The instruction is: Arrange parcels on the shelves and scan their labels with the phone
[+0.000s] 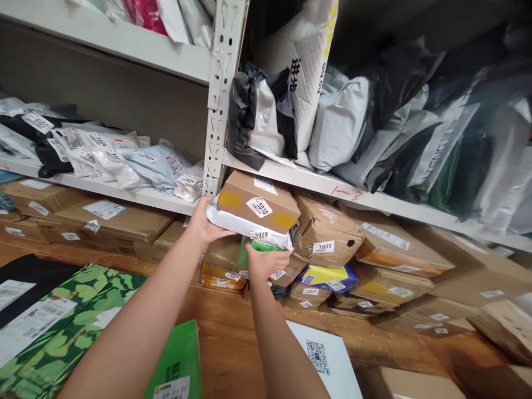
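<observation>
Both of my hands reach forward to a stack of parcels just below the shelf edge. My left hand (203,224) is closed on the left end of a white plastic parcel (233,221) labelled 5028. My right hand (266,260) is bent at its lower right side, gripping it from beneath; part of the fingers is hidden. On top of the white parcel lies a brown cardboard box (257,202) with yellow tape and a 5010 label. A green wrapped item (261,245) shows directly under the white parcel, partly behind my right hand.
A white metal post (216,105) rises above my left hand. The upper right shelf (307,176) carries bagged parcels. Right of the stack sits a carton (328,227) labelled 7005, among several other boxes. A leaf-patterned parcel (78,310) and a green packet (183,354) lie nearer me.
</observation>
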The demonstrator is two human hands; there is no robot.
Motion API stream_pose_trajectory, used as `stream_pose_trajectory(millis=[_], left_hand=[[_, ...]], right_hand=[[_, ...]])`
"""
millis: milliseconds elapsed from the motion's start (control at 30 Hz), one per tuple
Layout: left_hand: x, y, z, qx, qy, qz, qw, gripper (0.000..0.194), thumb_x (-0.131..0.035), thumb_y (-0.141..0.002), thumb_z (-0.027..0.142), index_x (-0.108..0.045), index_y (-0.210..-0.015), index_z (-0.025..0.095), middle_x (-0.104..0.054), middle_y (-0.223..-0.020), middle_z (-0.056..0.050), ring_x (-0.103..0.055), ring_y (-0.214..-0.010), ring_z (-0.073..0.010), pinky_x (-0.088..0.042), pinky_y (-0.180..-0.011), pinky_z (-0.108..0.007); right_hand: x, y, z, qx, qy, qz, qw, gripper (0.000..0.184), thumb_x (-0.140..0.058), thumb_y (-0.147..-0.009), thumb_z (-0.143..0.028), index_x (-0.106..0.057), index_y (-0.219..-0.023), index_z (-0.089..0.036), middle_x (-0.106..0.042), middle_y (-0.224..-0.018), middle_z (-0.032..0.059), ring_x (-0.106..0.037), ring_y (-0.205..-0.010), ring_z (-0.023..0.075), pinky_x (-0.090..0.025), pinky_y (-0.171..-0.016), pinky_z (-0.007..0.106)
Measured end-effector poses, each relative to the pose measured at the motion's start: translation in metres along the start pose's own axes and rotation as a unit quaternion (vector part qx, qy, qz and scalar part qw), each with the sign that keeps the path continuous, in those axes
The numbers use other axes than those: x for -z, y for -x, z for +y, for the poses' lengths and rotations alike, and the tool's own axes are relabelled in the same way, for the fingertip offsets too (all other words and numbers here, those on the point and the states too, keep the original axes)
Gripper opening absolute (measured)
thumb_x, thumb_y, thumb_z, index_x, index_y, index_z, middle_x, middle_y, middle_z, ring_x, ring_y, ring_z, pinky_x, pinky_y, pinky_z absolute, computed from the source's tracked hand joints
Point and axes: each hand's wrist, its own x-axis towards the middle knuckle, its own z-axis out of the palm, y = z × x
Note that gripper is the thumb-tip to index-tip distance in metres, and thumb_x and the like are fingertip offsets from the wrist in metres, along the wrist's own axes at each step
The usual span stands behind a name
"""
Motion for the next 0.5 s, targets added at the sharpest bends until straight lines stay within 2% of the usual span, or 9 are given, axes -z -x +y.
stream_pose_trajectory(millis=[67,133,267,367,500], left_hand=[[0.007,-0.005,-0.003,0.035,0.019,-0.012,0.999,0.035,-0.044,-0.084,0.042,-0.061,-0.099,0.017,-0.07,-0.09,-0.008,-0.064,-0.096,-0.0315,-0.046,-0.087,-0.065],[0.009,-0.008,-0.008,0.051,0.03,-0.018,0.998,0.03,-0.047,-0.084,0.037,-0.061,-0.099,0.015,-0.07,-0.089,-0.008,-0.066,-0.09,-0.029,-0.051,-0.083,-0.06],[0.004,-0.009,-0.019,0.041,0.08,0.023,0.996,0.019,-0.05,-0.081,0.026,-0.06,-0.095,0.017,-0.069,-0.08,-0.005,-0.067,-0.073,-0.0219,-0.057,-0.075,-0.05],[0.003,-0.009,-0.027,0.031,0.079,0.041,0.996,0.018,-0.048,-0.083,0.024,-0.061,-0.093,0.017,-0.067,-0.074,-0.005,-0.067,-0.069,-0.0207,-0.059,-0.073,-0.045],[0.008,-0.009,-0.027,0.036,0.055,0.028,0.997,0.022,-0.049,-0.086,0.031,-0.063,-0.096,0.017,-0.068,-0.075,-0.007,-0.067,-0.076,-0.0229,-0.058,-0.075,-0.044]], right_hand=[[0.005,0.0,-0.002,0.001,-0.007,0.005,1.0,0.127,-0.076,-0.052,-0.04,0.002,-0.141,0.007,-0.033,-0.131,0.037,-0.031,-0.122,0.0485,-0.025,-0.105,0.057],[0.012,0.002,-0.002,-0.002,-0.015,0.001,1.0,0.121,-0.074,-0.053,-0.038,-0.003,-0.141,0.006,-0.035,-0.13,0.0358,-0.031,-0.123,0.0483,-0.027,-0.105,0.056],[0.027,0.018,0.013,0.006,-0.018,0.009,1.0,0.109,-0.071,-0.057,-0.039,-0.012,-0.14,-0.002,-0.033,-0.131,0.0327,-0.028,-0.124,0.0465,-0.03,-0.104,0.053],[0.037,0.03,0.03,0.036,-0.019,0.031,0.999,0.111,-0.072,-0.056,-0.038,-0.01,-0.142,-0.008,-0.031,-0.133,0.0284,-0.028,-0.125,0.0439,-0.029,-0.106,0.049],[0.054,0.03,0.031,0.055,0.016,-0.025,0.998,0.11,-0.076,-0.051,-0.043,-0.021,-0.139,-0.006,-0.032,-0.13,0.0293,-0.029,-0.125,0.0458,-0.03,-0.105,0.05]])
